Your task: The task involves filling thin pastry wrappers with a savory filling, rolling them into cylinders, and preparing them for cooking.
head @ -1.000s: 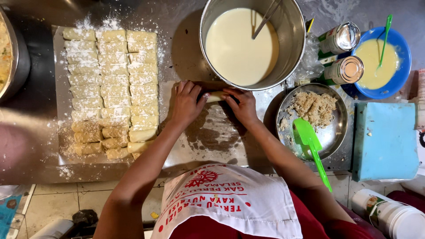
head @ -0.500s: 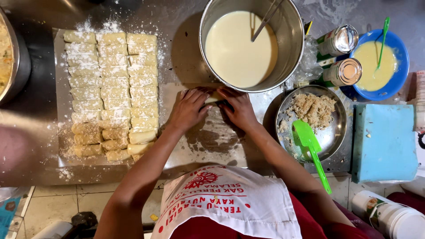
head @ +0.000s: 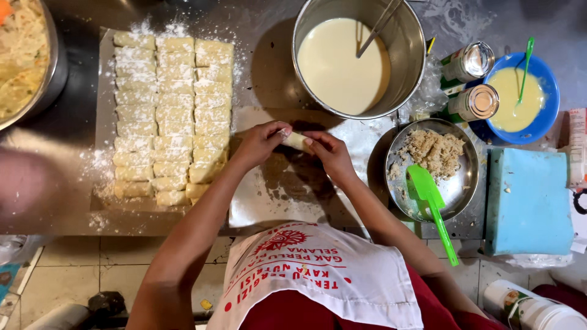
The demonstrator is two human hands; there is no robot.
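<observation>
Lifted now: pale, seemingly floury roll [head: 296, 140]

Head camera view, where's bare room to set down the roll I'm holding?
Bare board lies below both hands, between the floured rows of pale rolls and the round metal plate of crumbs. A smaller gap sits by the big steel pot of batter. Right side is crowded: tins, blue bowl.

Both hands [head: 296, 146] meet, fingertips pinched together.
</observation>
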